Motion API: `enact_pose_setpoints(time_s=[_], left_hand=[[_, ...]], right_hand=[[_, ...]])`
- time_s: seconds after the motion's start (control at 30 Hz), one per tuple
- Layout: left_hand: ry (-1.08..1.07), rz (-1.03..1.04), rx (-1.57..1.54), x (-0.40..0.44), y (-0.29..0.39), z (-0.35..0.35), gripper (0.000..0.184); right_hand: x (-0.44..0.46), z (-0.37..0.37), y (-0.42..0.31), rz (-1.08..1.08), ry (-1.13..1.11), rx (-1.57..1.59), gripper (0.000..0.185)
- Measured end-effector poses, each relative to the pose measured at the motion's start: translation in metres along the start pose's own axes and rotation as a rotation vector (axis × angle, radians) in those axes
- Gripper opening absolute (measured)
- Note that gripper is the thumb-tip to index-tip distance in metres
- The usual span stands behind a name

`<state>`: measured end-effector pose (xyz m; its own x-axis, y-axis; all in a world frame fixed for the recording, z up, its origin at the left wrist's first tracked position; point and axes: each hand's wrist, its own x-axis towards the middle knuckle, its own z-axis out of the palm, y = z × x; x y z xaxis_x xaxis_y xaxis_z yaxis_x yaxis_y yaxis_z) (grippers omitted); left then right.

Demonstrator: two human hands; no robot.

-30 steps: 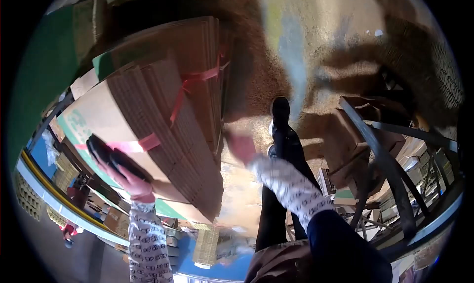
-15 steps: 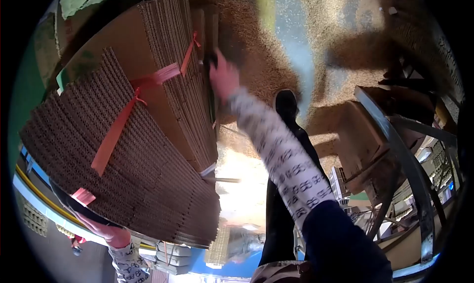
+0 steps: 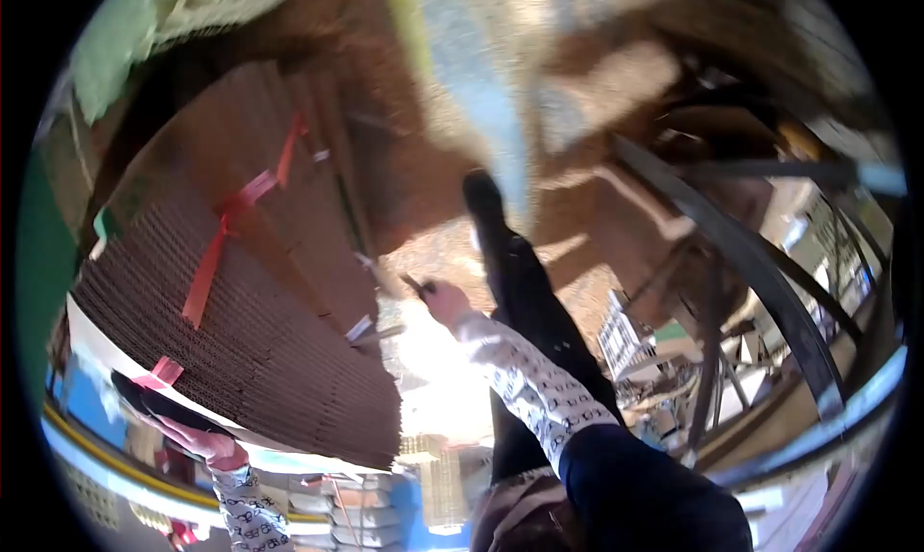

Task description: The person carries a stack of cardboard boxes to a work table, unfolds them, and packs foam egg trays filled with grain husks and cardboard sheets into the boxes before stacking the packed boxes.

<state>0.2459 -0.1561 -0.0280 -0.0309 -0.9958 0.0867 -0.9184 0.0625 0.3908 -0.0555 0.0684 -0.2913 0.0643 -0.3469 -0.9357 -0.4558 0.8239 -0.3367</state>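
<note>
Stacked corrugated cardboard sheets (image 3: 279, 359), tied with red ribbon (image 3: 203, 284), fan out on the left. Below their lower-left edge, my left hand (image 3: 197, 436) lies against the bundle's pale outer face, fingers stretched out and partly covered by something black. Behind this bundle leans another brown stack (image 3: 308, 205), with a red tie around it. My right hand (image 3: 446, 304) is closed, just right of the stacks and apart from them. A small dark object juts from its fingers; blur hides what it is.
My leg and dark shoe (image 3: 483, 198) stand on a floor strewn with brown bits. A metal frame (image 3: 741, 254) rises at the right beside a brown box (image 3: 630, 230). A blue and yellow rail (image 3: 125, 475) runs along the lower left.
The front bundle has tipped, showing its corrugated edges. My left hand has moved left and down with it. My right hand reached up to the rear stack, then came back down beside my leg.
</note>
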Motion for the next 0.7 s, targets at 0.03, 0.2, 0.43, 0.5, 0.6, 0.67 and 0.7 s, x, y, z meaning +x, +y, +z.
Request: enact_pose_setpoints(time_s=[0.03,0.2,0.43,0.5,0.6,0.67,0.7], left_hand=[[-0.004,0.252,0.243,0.003,-0.001,-0.001,0.055],[0.159,-0.268,0.108,0.018,0.037,0.019,0.065],[0.08,-0.124,0.309,0.026,0.053,0.016,0.068],[0.049,-0.148,0.369,0.021,0.008,0.015,0.069],[0.014,-0.205,0.45,0.025,0.038,0.014,0.063],[0.021,-0.311,0.405,0.022,0.006,0.018,0.07],[0.031,-0.28,0.495,0.022,0.0,0.017,0.063]], right_hand=[[0.007,-0.032,-0.023,-0.008,0.011,0.307,0.026],[-0.069,-0.158,-0.061,-0.178,0.375,1.026,0.017],[-0.22,-0.194,0.11,0.145,0.597,1.474,0.029],[-0.269,-0.207,0.123,0.245,0.668,1.527,0.028],[-0.299,-0.205,0.146,0.24,0.815,1.657,0.025],[-0.29,-0.199,0.173,0.172,0.906,1.84,0.029],[-0.287,-0.196,0.186,0.153,1.108,0.919,0.029]])
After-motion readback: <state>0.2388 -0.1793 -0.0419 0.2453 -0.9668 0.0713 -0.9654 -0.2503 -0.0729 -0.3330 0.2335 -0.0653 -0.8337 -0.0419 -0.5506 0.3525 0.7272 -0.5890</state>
